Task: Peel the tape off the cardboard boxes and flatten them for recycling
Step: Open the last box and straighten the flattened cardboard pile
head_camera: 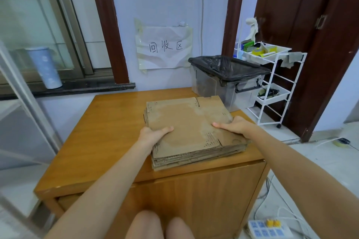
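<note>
A stack of flattened brown cardboard boxes [192, 128] lies on the wooden cabinet top [108, 134], its near edge close to the cabinet's front edge. My left hand [153, 135] grips the stack's left side, thumb on top and fingers hidden underneath. On the right side, my right hand [235, 125] holds the stack the same way, thumb lying across the top sheet. The top sheet looks worn, with torn corrugated patches; I see no tape on it.
A clear plastic bin lined with a black bag [227, 81] stands at the cabinet's back right. A white wire cart [272, 87] with small items is to its right. A paper sign [165, 48] hangs on the wall. A power strip [270, 229] and cables lie on the floor.
</note>
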{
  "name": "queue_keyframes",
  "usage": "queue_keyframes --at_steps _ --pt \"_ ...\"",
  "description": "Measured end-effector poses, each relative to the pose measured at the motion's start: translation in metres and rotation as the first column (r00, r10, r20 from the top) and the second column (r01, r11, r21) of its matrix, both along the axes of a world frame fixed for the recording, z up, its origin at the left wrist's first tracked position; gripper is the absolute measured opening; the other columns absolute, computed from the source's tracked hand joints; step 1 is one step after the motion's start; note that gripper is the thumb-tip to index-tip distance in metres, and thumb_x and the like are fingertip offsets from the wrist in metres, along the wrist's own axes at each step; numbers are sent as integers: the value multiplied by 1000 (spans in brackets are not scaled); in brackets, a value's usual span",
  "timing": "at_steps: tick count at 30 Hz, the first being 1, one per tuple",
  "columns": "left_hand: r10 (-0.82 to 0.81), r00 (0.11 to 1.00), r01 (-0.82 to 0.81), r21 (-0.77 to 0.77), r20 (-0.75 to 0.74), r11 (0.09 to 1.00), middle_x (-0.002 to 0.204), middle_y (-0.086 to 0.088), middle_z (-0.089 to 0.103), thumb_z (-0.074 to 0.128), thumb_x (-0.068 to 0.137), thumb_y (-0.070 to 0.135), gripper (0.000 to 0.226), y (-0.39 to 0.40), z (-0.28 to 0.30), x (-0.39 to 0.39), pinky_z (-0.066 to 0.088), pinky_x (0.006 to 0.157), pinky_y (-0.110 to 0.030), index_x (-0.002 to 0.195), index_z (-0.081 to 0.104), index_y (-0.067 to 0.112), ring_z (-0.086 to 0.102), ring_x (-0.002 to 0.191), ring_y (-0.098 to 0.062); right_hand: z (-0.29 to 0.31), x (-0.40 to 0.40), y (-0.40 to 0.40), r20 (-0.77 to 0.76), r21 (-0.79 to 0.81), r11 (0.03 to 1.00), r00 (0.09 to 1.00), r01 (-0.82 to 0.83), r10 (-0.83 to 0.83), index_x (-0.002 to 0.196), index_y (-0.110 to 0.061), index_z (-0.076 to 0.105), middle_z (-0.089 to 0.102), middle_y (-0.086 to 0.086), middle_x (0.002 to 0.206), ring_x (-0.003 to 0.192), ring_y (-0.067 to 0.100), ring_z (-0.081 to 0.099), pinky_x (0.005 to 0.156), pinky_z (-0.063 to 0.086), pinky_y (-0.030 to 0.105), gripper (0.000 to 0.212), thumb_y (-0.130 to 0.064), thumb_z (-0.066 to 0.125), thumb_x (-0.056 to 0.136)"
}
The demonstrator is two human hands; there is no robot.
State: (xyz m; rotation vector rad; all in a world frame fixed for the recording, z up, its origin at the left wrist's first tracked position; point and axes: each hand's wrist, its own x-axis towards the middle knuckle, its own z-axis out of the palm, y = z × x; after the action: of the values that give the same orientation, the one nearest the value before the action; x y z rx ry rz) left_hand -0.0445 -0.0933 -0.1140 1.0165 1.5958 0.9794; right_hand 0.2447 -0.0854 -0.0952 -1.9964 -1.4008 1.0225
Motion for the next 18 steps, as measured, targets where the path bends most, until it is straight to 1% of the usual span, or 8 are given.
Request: queue_keyframes --at_steps 2,6,8,10,13,15,16,18 --pt "-21 1000 21 -8 23 1000 125 -12 59 88 63 37 85 1 5 -7 51 82 -35 130 49 3 59 100 -26 -1 -5 1 -40 3 1000 999 -4 5 128 -5 50 58 11 125 97 24 55 82 50 34 93 -59 80 59" --pt "10 994 -6 -40 109 999 134 -15 48 88 63 36 109 6 14 -21 50 92 -45 144 22 6 57 111 -32 -1 -16 4 -105 25 1000 994 -6 9 130 -8 51 58 8 127 107 25 56 88 48 34 90 -56 81 61" --pt "12 986 0 -68 166 998 137 -17 46 87 64 34 115 7 17 -29 51 91 -49 149 12 12 58 110 -34 1 -22 7 -132 29 1000 991 -12 16 129 -8 52 59 8 126 105 23 57 86 49 33 88 -54 82 60" --pt "7 979 11 -86 202 996 138 -18 46 85 68 32 117 7 18 -38 52 87 -48 152 5 16 59 107 -34 2 -29 10 -155 29 999 988 -15 19 127 -7 52 60 8 123 100 22 57 81 49 32 84 -51 83 62" --pt "-2 974 24 -95 225 995 137 -17 47 84 70 30 116 7 17 -46 54 80 -45 152 4 18 61 101 -32 -2 -37 14 -194 26 1000 981 -7 12 127 -7 51 59 5 120 102 22 56 84 49 33 81 -45 84 64" --pt "4 978 13 -81 207 997 136 -17 49 85 69 29 112 11 19 -53 54 75 -43 151 10 13 61 98 -31 -5 -42 19 -200 6 1000 980 -1 3 129 -6 49 57 8 126 109 25 56 90 50 37 93 -50 86 56" --pt "8 979 6 -67 202 998 134 -18 50 86 68 29 111 14 22 -58 55 76 -43 151 15 11 62 98 -31 -6 -46 23 -208 -6 1000 978 1 -2 130 -5 47 56 9 128 110 25 56 91 50 38 98 -52 87 54" --pt "11 982 -5 -31 189 1000 133 -18 52 88 65 30 111 24 32 -68 55 79 -44 150 19 9 63 99 -32 -1 -56 28 -240 21 1000 971 15 -9 128 -1 45 55 7 125 104 23 54 84 49 35 92 -48 86 60"
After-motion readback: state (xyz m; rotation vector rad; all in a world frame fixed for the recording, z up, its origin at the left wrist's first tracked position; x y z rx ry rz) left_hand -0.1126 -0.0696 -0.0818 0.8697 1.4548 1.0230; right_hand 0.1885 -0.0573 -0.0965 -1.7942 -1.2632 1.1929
